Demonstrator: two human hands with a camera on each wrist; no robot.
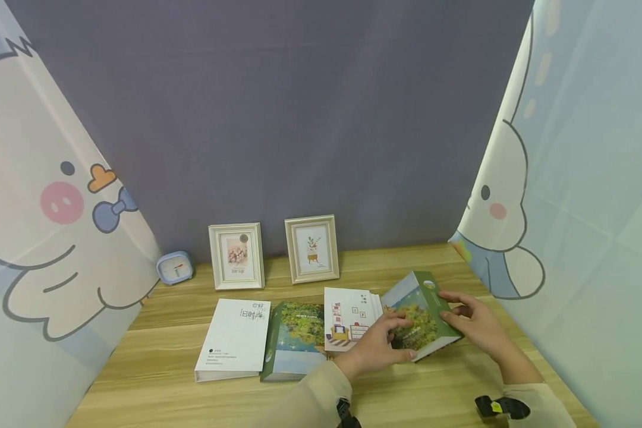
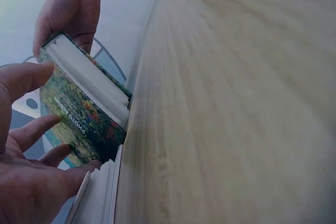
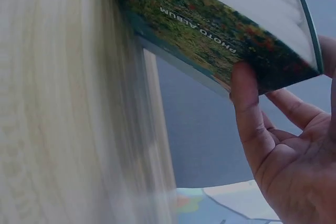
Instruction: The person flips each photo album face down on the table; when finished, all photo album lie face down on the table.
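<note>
Head view: your left hand (image 1: 377, 351) and right hand (image 1: 473, 324) hold the green photo album (image 1: 422, 315) tilted on the tabletop (image 1: 155, 351), right of the pink album (image 1: 348, 318). Fingers curl around its edges. Stiff, probably heavy, glossy; grip spine and fore-edge.

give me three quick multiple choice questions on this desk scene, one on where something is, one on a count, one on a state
1. Where is the blue clock?
A. left of the picture frames
B. on the white book
C. by the right hand

2. How many picture frames stand at the wall?
A. one
B. two
C. four

3. How is the green photo album in the hands?
A. lying flat
B. tilted up off the table
C. lying open

Answers: 1 A, it sits left of the left frame. 2 B, that one and the right frame. 3 B, the left hand and right hand hold it, one edge raised.
</note>
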